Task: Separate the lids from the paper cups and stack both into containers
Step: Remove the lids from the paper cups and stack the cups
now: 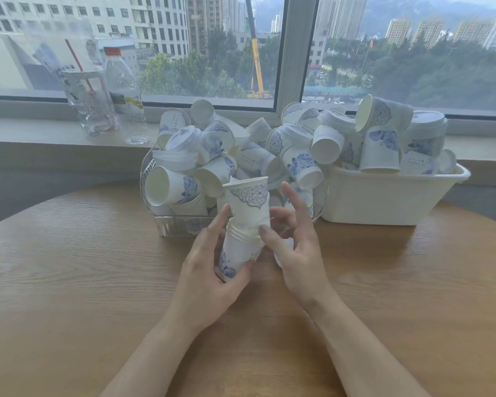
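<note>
Left hand [212, 270]: grips the base of the cup stack [245, 224].
Right hand [295, 247]: fingers spread, thumb touching the top cup.
Risk: the crumpled rim may jam, or the stack may tip.

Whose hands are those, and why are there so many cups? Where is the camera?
There is no machine here. The camera sits on a person's head, looking down, so you see their own two hands. The left hand grips a short stack of paper cups, one cup pushed into the others. The right hand touches the stack with its thumb, its fingers spread. Behind them on the wooden table stand a clear container and a white tub, both heaped with cups and lids. On the windowsill stands a water bottle.
</note>
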Demonstrator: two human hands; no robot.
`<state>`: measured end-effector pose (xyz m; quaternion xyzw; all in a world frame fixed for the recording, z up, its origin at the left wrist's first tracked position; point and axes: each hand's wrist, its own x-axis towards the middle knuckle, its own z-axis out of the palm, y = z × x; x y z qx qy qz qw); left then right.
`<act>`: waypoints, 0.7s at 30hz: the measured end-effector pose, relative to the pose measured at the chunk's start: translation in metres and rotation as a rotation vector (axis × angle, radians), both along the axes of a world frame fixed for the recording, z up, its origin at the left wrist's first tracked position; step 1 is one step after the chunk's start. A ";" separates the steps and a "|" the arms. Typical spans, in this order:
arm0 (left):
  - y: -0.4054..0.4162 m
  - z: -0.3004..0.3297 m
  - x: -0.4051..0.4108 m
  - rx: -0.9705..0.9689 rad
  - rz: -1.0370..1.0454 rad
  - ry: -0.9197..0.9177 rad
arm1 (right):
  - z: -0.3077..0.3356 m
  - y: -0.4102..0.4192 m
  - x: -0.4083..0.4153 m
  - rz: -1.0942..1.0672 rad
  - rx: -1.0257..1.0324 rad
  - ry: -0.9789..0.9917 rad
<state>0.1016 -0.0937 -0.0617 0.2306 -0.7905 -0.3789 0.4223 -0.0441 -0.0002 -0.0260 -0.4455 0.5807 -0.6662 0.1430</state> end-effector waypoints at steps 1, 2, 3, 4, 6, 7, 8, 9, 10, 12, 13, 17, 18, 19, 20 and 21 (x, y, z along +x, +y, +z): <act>0.000 0.000 0.000 0.003 0.003 -0.001 | 0.000 0.001 0.001 0.003 0.002 0.025; 0.000 0.000 0.001 0.003 0.005 -0.004 | -0.001 0.001 0.001 0.001 0.005 0.049; 0.001 0.000 0.001 0.001 0.005 -0.006 | -0.002 0.000 0.000 -0.002 0.010 0.078; 0.001 0.000 0.001 -0.002 0.000 -0.005 | -0.003 0.000 0.000 -0.006 0.017 0.110; 0.001 0.000 0.001 0.010 -0.016 0.009 | -0.005 -0.002 -0.001 -0.025 0.038 0.166; 0.000 0.001 0.000 0.023 -0.020 0.020 | -0.005 -0.002 -0.002 -0.041 0.046 0.186; -0.001 0.001 -0.001 0.036 -0.018 0.031 | -0.006 -0.002 -0.003 -0.056 0.049 0.199; -0.002 0.001 -0.002 0.046 -0.009 0.040 | -0.006 -0.002 -0.004 -0.066 0.048 0.206; -0.003 0.000 -0.002 0.054 0.002 0.047 | -0.006 -0.001 -0.005 -0.066 0.042 0.208; -0.004 0.001 -0.002 0.062 0.014 0.056 | -0.007 -0.001 -0.005 -0.057 0.033 0.218; -0.004 0.001 -0.002 0.065 0.014 0.058 | -0.008 -0.001 -0.005 -0.054 0.036 0.223; -0.003 0.002 -0.001 0.051 0.030 0.066 | -0.010 -0.002 -0.004 -0.052 0.054 0.211; -0.003 0.003 -0.001 0.055 0.040 0.074 | -0.010 -0.002 -0.004 -0.051 0.059 0.214; -0.003 0.003 0.000 0.063 0.049 0.083 | -0.011 -0.002 -0.004 -0.049 0.066 0.220; -0.003 0.003 0.001 0.069 0.058 0.092 | -0.011 -0.001 -0.004 -0.045 0.075 0.225; -0.004 0.004 0.001 0.072 0.068 0.098 | -0.011 -0.001 -0.004 -0.041 0.087 0.229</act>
